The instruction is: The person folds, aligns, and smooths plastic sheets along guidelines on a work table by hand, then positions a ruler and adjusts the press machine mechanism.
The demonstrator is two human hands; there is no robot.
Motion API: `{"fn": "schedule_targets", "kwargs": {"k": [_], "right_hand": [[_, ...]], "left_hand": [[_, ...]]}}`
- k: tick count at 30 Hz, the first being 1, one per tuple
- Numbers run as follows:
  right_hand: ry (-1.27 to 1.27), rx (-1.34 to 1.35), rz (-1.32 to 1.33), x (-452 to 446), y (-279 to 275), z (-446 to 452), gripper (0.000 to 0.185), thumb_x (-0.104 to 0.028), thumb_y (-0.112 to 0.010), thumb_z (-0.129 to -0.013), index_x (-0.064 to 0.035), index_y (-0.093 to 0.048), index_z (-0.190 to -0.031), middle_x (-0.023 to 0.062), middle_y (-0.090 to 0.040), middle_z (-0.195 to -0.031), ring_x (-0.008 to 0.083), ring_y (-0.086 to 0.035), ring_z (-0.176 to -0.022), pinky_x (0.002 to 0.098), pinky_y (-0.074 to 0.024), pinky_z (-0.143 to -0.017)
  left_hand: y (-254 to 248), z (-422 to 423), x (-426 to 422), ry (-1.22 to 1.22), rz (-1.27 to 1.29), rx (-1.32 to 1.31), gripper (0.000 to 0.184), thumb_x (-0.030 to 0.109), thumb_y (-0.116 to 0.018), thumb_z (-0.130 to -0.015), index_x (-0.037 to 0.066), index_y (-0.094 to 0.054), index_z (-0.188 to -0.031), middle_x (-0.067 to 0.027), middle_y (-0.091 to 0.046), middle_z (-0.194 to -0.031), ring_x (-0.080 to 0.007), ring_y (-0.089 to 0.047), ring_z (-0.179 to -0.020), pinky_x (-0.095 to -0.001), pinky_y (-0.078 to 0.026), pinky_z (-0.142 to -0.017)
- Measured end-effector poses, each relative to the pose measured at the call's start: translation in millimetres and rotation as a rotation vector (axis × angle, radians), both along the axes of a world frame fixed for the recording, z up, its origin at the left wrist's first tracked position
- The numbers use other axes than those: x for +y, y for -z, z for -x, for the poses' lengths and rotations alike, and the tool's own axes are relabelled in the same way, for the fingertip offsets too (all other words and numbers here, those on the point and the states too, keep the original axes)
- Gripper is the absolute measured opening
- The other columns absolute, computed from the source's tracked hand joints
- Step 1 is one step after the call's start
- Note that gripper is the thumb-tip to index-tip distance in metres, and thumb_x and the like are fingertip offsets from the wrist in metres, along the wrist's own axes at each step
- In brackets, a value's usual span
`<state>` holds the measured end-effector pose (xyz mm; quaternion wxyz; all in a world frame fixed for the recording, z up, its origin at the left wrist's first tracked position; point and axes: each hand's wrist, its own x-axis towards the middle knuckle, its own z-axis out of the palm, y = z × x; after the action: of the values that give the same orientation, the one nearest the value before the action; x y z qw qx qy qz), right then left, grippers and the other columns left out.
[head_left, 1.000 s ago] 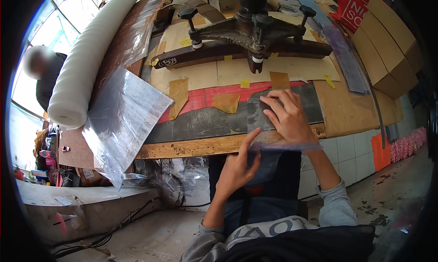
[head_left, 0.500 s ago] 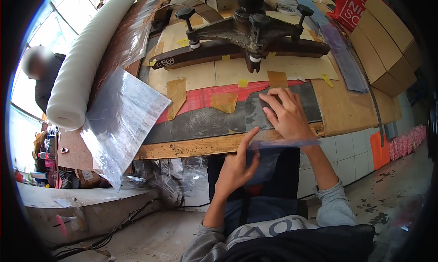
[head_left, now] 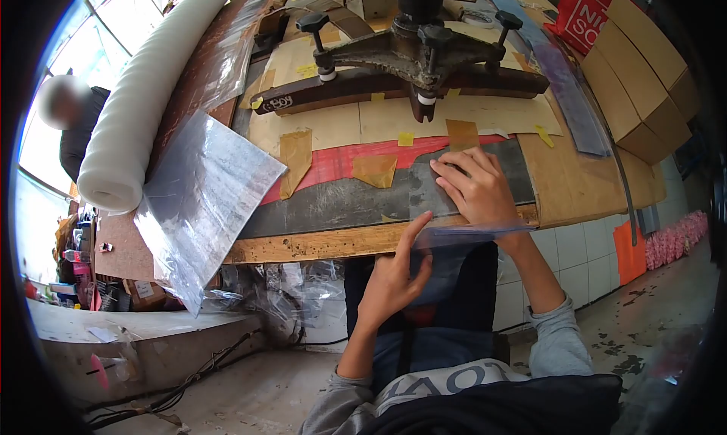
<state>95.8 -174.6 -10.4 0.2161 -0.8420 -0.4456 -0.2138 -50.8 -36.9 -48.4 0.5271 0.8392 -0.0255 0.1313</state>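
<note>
A clear plastic sheet [head_left: 428, 189] lies over the dark mat [head_left: 333, 208] and hangs past the wooden table edge [head_left: 318, 246], its lower part bent up with a bluish rim. My right hand [head_left: 473, 189] rests on it, fingers bent and slightly apart. Below the edge, my left hand [head_left: 394, 280] touches the sheet's left side with the index finger stretched upward and the thumb apart. Beyond the hands, brown tape [head_left: 375, 170] and a red strip [head_left: 326, 162] cross the mat. The black metal press [head_left: 416, 56] stands over the pale board [head_left: 341, 124].
Clear plastic sheets [head_left: 208, 193] overhang the table's left corner beside a white foam roll [head_left: 136, 124]. At the right are cardboard boxes [head_left: 636, 79] and a red bag [head_left: 583, 15]. Another person [head_left: 72, 124] is at the far left. Cables [head_left: 189, 378] run below.
My right hand's fingers have come slightly closer together and flatter on the sheet. The bent bluish rim has shifted a little upward. My left hand is nearly unchanged.
</note>
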Motion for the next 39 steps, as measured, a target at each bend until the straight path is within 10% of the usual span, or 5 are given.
{"fn": "schedule_targets", "kwargs": {"k": [39], "right_hand": [[-0.038,0.501,-0.113,11,-13,-18,0.012,-0.006,-0.068,-0.080,-0.0001,-0.060,-0.086,0.0121,-0.058,-0.092,0.0296,-0.055,-0.094,0.0389,-0.0437,-0.084]], "left_hand": [[5,2,0,-0.022,0.004,-0.005,0.070,0.004,-0.062,-0.083,0.016,-0.034,-0.145,-0.0178,-0.063,-0.081,-0.0373,-0.064,-0.076,-0.0420,-0.049,-0.077]]}}
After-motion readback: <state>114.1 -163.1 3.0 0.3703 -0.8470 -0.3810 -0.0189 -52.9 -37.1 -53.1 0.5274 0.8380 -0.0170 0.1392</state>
